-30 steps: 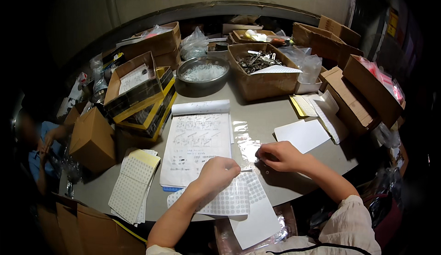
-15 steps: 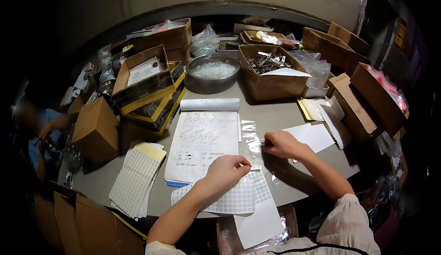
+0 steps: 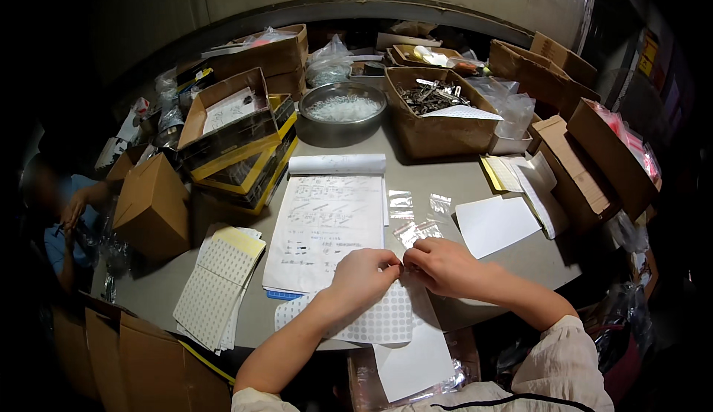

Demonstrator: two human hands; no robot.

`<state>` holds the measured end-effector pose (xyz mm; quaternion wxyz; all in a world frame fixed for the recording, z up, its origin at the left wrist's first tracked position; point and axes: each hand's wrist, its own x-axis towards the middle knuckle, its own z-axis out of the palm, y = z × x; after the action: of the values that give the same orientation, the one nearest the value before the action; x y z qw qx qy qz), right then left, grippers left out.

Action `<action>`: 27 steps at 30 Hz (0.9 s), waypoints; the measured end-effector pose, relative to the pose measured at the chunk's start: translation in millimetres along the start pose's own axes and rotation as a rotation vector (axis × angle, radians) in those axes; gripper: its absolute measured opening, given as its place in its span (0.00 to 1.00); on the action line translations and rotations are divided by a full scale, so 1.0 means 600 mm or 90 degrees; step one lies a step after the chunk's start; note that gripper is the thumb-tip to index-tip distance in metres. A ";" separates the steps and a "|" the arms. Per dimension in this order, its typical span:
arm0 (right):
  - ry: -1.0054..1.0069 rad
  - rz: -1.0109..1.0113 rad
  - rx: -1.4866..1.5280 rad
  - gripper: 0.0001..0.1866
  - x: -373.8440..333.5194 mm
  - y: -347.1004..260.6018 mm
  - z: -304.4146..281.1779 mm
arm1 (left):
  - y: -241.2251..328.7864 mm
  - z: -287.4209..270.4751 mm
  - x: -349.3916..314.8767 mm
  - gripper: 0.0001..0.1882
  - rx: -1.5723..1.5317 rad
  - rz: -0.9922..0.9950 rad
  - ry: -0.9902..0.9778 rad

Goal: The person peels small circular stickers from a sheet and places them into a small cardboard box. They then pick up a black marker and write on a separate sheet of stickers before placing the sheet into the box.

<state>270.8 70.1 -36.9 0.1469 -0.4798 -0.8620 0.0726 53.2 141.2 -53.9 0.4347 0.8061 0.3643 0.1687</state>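
Observation:
My left hand [image 3: 364, 277] rests over the upper edge of a white sheet of grey round stickers [image 3: 382, 321], thumb and finger pinched. My right hand [image 3: 444, 266] is closed beside it, fingertips meeting the left ones. Whatever sits in either pinch is too small or hidden to name. Just beyond the right fingers lies a clear plastic zip bag [image 3: 417, 231]; more small clear bags [image 3: 440, 203] lie farther up the table. Beneath the sticker sheet, a plain white sheet [image 3: 416, 367] hangs over the near table edge. Left of my hands lies a pad of handwritten pages [image 3: 319, 223].
Stacked sticker sheets [image 3: 215, 286] lie at left, a blank white card [image 3: 497, 226] at right. Behind stand a metal bowl of clear pieces [image 3: 343, 126], a carton of metal parts [image 3: 438, 136] and yellow-black boxes [image 3: 245, 156]. Another person [image 3: 78, 208] sits at far left.
My right hand has moved left and nearer, from beside the bags to my left fingertips. The bag near it has shifted, and another small bag now shows. My left hand has barely moved.

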 end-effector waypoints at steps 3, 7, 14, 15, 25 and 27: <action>0.009 0.001 -0.011 0.10 0.000 -0.001 0.003 | 0.000 0.002 -0.001 0.14 -0.012 0.015 0.018; 0.000 0.022 -0.055 0.11 -0.006 -0.013 0.006 | 0.002 0.000 -0.002 0.13 -0.007 0.009 0.019; 0.034 -0.142 -0.246 0.16 -0.020 -0.038 0.012 | 0.001 -0.010 0.002 0.14 0.011 -0.013 -0.005; 0.043 -0.168 -0.235 0.15 -0.021 -0.035 0.012 | 0.002 -0.012 0.003 0.14 0.016 -0.017 -0.012; -0.004 0.054 0.027 0.06 0.048 0.119 0.007 | 0.011 -0.016 0.007 0.15 -0.019 -0.069 -0.026; -0.063 0.115 -0.029 0.10 0.066 0.105 0.013 | 0.015 -0.017 0.002 0.14 -0.024 -0.079 -0.037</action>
<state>299.6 137.0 -53.6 0.0865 -0.5547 -0.8227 0.0895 52.0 144.9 -40.6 0.4699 0.7782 0.3976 0.1249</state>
